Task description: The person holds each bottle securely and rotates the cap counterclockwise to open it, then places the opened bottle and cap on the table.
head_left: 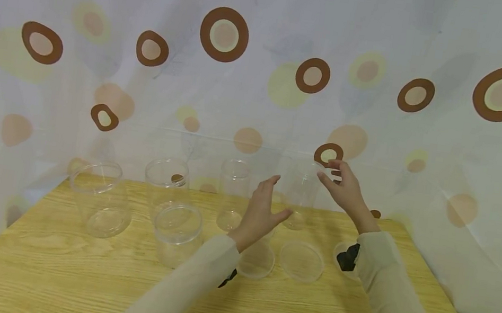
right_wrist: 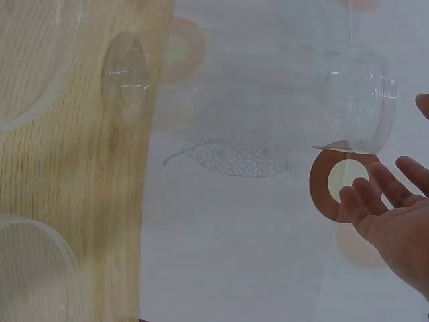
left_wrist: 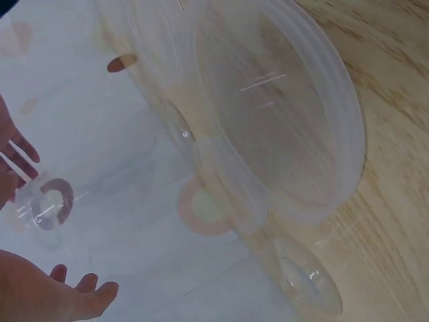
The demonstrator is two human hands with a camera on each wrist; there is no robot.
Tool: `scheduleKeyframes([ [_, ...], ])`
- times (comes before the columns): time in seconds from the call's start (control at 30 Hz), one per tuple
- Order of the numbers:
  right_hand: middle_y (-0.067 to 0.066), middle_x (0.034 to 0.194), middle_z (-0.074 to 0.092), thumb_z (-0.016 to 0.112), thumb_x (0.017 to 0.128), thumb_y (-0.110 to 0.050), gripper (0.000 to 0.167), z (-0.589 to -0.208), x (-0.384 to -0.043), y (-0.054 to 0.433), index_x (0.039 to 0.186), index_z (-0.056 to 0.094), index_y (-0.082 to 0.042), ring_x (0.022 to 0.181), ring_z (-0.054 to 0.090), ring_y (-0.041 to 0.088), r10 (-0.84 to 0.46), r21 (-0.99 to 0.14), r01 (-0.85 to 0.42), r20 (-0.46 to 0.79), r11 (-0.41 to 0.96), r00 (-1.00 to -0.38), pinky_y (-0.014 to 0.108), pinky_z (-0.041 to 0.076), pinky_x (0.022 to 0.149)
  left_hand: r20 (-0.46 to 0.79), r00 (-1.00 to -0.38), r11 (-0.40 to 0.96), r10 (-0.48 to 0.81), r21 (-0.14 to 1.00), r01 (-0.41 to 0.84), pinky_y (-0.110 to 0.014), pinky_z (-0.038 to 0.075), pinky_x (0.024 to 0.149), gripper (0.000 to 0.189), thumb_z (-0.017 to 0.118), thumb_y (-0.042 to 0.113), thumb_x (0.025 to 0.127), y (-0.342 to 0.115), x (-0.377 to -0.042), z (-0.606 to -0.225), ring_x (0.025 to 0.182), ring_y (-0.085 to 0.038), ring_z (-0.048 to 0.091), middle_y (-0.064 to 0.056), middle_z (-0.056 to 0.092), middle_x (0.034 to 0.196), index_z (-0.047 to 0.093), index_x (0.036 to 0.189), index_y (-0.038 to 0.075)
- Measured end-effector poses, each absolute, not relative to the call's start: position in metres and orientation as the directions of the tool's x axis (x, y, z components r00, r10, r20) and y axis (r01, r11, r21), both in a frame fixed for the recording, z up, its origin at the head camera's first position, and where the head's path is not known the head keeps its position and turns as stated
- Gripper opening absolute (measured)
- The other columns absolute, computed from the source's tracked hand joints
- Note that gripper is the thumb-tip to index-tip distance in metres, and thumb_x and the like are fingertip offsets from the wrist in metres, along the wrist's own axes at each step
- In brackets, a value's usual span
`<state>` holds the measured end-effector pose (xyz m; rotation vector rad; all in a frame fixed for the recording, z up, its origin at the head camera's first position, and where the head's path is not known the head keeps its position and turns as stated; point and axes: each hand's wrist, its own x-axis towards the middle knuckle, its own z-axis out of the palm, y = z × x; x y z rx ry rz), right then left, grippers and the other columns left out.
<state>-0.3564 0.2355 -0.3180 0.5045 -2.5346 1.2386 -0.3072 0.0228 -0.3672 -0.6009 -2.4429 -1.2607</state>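
A tall clear jar (head_left: 301, 196) stands upright toward the back of the wooden table. My left hand (head_left: 258, 214) is on its left, thumb and fingers spread. To its upper right, near the rim, is my right hand (head_left: 345, 186), its fingers loosely bent. In the right wrist view the fingers lie beside the open mouth of the jar (right_wrist: 248, 87), with a visible gap. Neither hand holds anything. Another tall clear jar (head_left: 233, 191) stands left of the left hand. Two clear round lids (head_left: 257, 259) (head_left: 302, 261) lie flat in front.
Wider clear jars stand on the left: one at the far left (head_left: 102, 200), one farther back (head_left: 166, 182), and a shorter one (head_left: 178, 232) by the left sleeve. Another clear round piece (head_left: 339, 252) lies partly hidden under the right wrist. A patterned sheet (head_left: 259, 99) hangs behind the table (head_left: 48, 262).
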Motion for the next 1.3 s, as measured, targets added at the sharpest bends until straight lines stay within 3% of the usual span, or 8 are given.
scheduleKeyframes([
  [0.3,0.021,0.146,0.022,0.052,0.092,-0.036,0.070,-0.324,-0.362,0.237,0.144,0.017,-0.005,0.131,0.025,0.043,-0.234,-0.772,-0.338,0.249,0.539,-0.940,0.058,0.031,0.100,0.352,-0.917,0.461,0.188,0.793,0.399,-0.042,0.038,0.101,0.075,0.067,0.027,0.083,0.037,-0.322,-0.375,0.125,-0.029,0.040,-0.016,0.038,0.137,0.024,0.142,0.007],
  [0.93,0.019,0.149,0.020,0.056,0.090,-0.038,0.075,-0.327,-0.371,0.228,0.145,0.018,-0.006,0.133,0.025,0.039,-0.240,-0.772,-0.325,0.227,0.546,-0.944,0.056,0.031,0.101,0.239,-0.964,0.440,0.115,0.858,0.265,-0.042,0.039,0.100,0.067,0.065,0.022,0.085,0.055,-0.343,-0.375,0.125,-0.029,0.042,-0.016,0.042,0.136,0.029,0.140,0.007],
  [1.3,0.019,0.147,0.022,0.058,0.089,-0.034,0.073,-0.324,-0.367,0.230,0.144,0.019,-0.004,0.130,0.029,0.039,-0.220,-0.799,-0.314,0.230,0.513,-0.948,0.055,0.035,0.099,0.189,-0.963,0.467,0.194,0.845,0.260,-0.041,0.034,0.105,0.072,0.062,0.021,0.087,0.059,-0.347,-0.376,0.130,-0.027,0.038,-0.013,0.037,0.143,0.021,0.145,0.009],
])
